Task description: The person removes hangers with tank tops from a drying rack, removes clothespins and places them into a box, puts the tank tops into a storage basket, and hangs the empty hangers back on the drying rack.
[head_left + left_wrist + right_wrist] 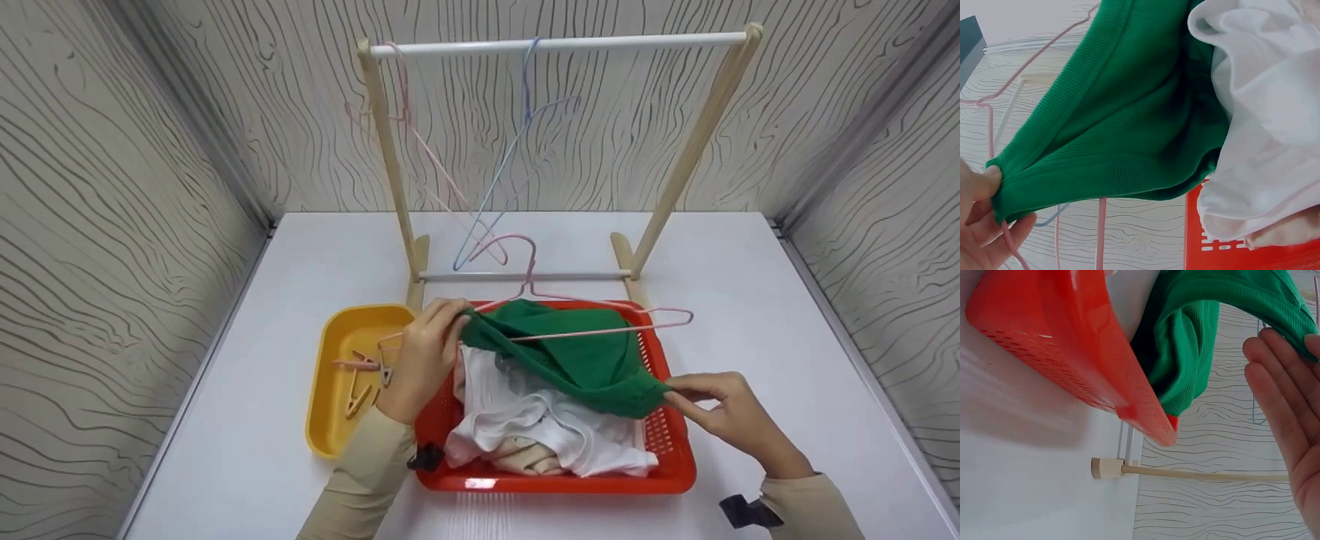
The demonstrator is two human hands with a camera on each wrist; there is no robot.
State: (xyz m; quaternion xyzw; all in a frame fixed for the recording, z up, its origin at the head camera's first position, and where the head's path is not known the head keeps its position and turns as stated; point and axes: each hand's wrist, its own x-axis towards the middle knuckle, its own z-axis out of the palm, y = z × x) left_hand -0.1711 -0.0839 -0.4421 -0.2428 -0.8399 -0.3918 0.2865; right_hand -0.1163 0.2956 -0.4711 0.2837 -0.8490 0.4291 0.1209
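Observation:
A green ribbed garment (592, 356) is stretched between the two hands above the red basket (555, 484). The left hand (426, 360) pinches one edge of it, and a pink hanger (592, 332) passes by those fingers. In the left wrist view the thumb presses the green cloth (1106, 129) against the fingers. The right hand (724, 412) pinches the opposite edge between thumb and fingers; its other fingers extend in the right wrist view. The hanger's hook points up and its right end sticks out past the cloth. Part of the hanger is hidden behind the garment.
White clothes (555, 427) and a beige cloth (529, 456) lie in the basket. Left of it, a yellow tray (322, 405) holds several clothespins (358, 364). Behind stands a rack (585, 43) with a pink hanger (439, 165) and a blue-purple hanger (501, 165) on its bar.

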